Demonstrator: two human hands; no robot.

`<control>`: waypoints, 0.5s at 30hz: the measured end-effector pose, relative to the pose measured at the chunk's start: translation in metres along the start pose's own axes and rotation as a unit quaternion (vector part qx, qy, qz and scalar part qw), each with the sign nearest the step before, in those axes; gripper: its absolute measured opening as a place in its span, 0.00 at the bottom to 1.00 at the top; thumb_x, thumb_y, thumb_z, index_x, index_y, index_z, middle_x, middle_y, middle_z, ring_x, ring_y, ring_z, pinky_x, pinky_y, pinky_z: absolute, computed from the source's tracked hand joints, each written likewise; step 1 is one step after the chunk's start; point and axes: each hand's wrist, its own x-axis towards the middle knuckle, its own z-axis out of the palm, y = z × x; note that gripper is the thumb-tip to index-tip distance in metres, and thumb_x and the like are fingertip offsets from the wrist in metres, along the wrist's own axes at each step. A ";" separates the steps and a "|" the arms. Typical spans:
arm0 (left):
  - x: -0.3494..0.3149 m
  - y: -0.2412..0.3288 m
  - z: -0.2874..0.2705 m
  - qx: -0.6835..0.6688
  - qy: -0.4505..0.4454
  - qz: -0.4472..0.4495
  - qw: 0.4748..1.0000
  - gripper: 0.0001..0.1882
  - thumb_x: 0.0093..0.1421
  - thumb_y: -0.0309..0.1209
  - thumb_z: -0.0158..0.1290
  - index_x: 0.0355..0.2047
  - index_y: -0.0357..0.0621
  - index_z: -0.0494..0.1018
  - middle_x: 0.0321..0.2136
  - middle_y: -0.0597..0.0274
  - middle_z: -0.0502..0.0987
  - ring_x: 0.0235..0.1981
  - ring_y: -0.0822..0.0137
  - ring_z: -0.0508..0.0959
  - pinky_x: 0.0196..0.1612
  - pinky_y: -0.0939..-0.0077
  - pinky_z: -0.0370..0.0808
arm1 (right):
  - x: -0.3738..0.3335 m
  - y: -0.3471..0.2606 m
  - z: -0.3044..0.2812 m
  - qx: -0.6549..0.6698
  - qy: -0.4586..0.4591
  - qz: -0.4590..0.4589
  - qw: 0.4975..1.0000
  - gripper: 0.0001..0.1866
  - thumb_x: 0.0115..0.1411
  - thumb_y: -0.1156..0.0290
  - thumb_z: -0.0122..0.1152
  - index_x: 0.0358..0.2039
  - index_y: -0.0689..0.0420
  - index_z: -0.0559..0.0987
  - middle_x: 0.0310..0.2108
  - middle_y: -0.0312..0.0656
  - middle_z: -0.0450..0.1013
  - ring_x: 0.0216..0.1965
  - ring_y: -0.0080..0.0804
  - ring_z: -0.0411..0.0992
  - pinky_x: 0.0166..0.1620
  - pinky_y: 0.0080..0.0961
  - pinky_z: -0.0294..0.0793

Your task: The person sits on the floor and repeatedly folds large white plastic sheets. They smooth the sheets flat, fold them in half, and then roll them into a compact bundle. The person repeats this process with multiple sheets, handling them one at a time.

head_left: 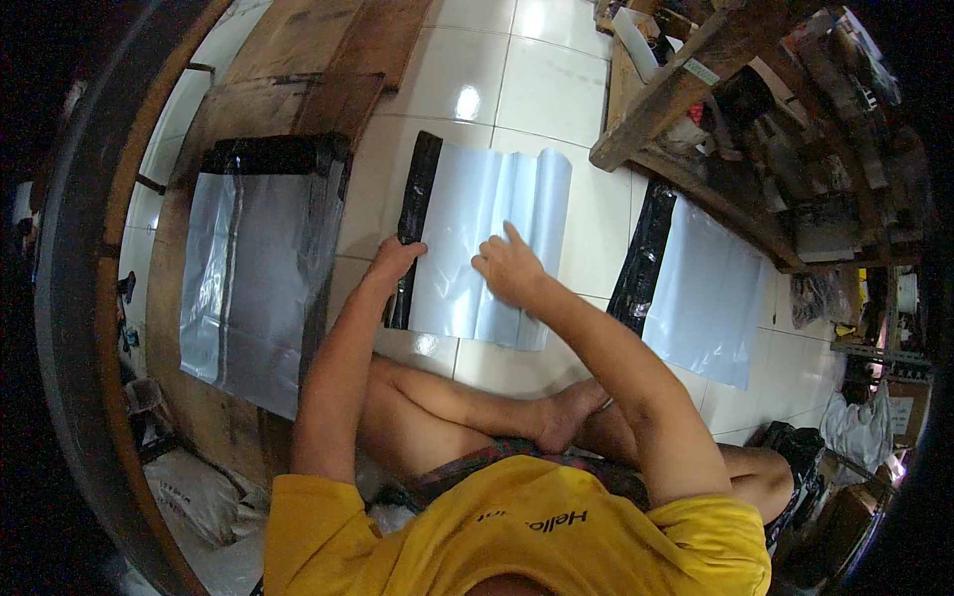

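Note:
A silvery-white plastic sheet (457, 199), perhaps a flat bag, lies on the tiled floor in front of my crossed legs. Along its left side runs a black strip (421, 174), and its right part is creased upright. At that strip, my left hand (396, 262) is closed on the edge, thumb on top and the other fingers partly hidden. My right hand (511, 270) rests over the middle of the sheet, index finger stretched forward and the others partly bent, with nothing visible held in it.
To the left, a pile of similar plastic sheets (253, 268) with a black top edge lies on wooden boards (288, 50). Another silvery piece (701, 298) lies at the right, beside a wooden frame (676, 89) with cluttered shelves. A dark curved bar (75, 328) borders the left.

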 end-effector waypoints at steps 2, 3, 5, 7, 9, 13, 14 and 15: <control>0.012 -0.013 -0.016 0.036 0.034 0.008 0.999 0.22 0.55 0.34 0.62 0.47 0.33 0.77 0.36 0.53 0.82 0.37 0.57 0.82 0.44 0.61 0.78 | 0.000 0.005 -0.016 -0.003 -0.013 0.022 1.000 0.12 0.61 0.65 0.59 0.45 0.53 0.78 0.45 0.43 0.71 0.56 0.39 0.68 0.65 0.60 0.60; 0.016 -0.022 -0.027 0.054 0.051 0.012 0.997 0.22 0.55 0.33 0.62 0.47 0.32 0.77 0.35 0.52 0.82 0.37 0.57 0.82 0.43 0.61 0.78 | -0.004 0.008 -0.022 -0.006 -0.020 0.032 0.999 0.12 0.62 0.65 0.58 0.45 0.53 0.78 0.45 0.42 0.70 0.56 0.38 0.68 0.65 0.61 0.60; 0.012 -0.012 -0.035 0.015 0.031 -0.027 0.999 0.23 0.55 0.34 0.62 0.48 0.32 0.77 0.37 0.52 0.81 0.37 0.58 0.81 0.43 0.60 0.77 | -0.024 0.021 -0.003 0.069 0.034 0.063 0.995 0.22 0.59 0.61 0.64 0.53 0.55 0.76 0.59 0.51 0.64 0.62 0.48 0.63 0.65 0.64 0.59; 0.009 -0.016 -0.044 -0.029 0.028 -0.038 0.998 0.22 0.56 0.34 0.61 0.48 0.32 0.77 0.38 0.51 0.81 0.38 0.58 0.81 0.43 0.60 0.77 | -0.040 0.023 0.009 0.143 0.141 0.076 0.977 0.29 0.56 0.61 0.67 0.58 0.54 0.74 0.67 0.59 0.58 0.64 0.55 0.61 0.65 0.66 0.55; 0.024 -0.031 -0.046 0.011 0.041 0.005 0.999 0.21 0.57 0.33 0.61 0.48 0.32 0.77 0.38 0.52 0.81 0.38 0.58 0.81 0.43 0.61 0.77 | -0.032 0.017 0.019 0.194 0.255 0.159 0.934 0.38 0.53 0.58 0.71 0.63 0.55 0.69 0.69 0.65 0.50 0.63 0.62 0.60 0.63 0.64 0.59; 0.014 -0.027 -0.041 0.000 0.031 -0.030 0.999 0.21 0.57 0.33 0.61 0.49 0.33 0.77 0.39 0.53 0.81 0.38 0.58 0.81 0.44 0.62 0.77 | -0.012 -0.006 0.005 0.188 0.181 0.376 0.889 0.47 0.52 0.55 0.71 0.70 0.52 0.60 0.71 0.73 0.43 0.62 0.67 0.59 0.58 0.59 0.66; 0.009 -0.020 -0.042 0.001 0.033 -0.040 0.999 0.22 0.57 0.33 0.61 0.50 0.33 0.76 0.40 0.53 0.81 0.38 0.58 0.81 0.44 0.62 0.77 | -0.005 -0.009 -0.007 0.200 0.136 0.381 0.892 0.48 0.52 0.56 0.71 0.71 0.50 0.59 0.71 0.71 0.42 0.62 0.68 0.58 0.57 0.59 0.66; 0.005 -0.016 -0.043 0.013 0.038 -0.036 0.999 0.22 0.57 0.32 0.60 0.50 0.33 0.76 0.40 0.53 0.81 0.38 0.58 0.81 0.45 0.62 0.77 | 0.002 -0.012 -0.018 0.212 0.091 0.384 0.894 0.48 0.52 0.57 0.70 0.71 0.48 0.58 0.72 0.70 0.41 0.62 0.68 0.58 0.56 0.58 0.67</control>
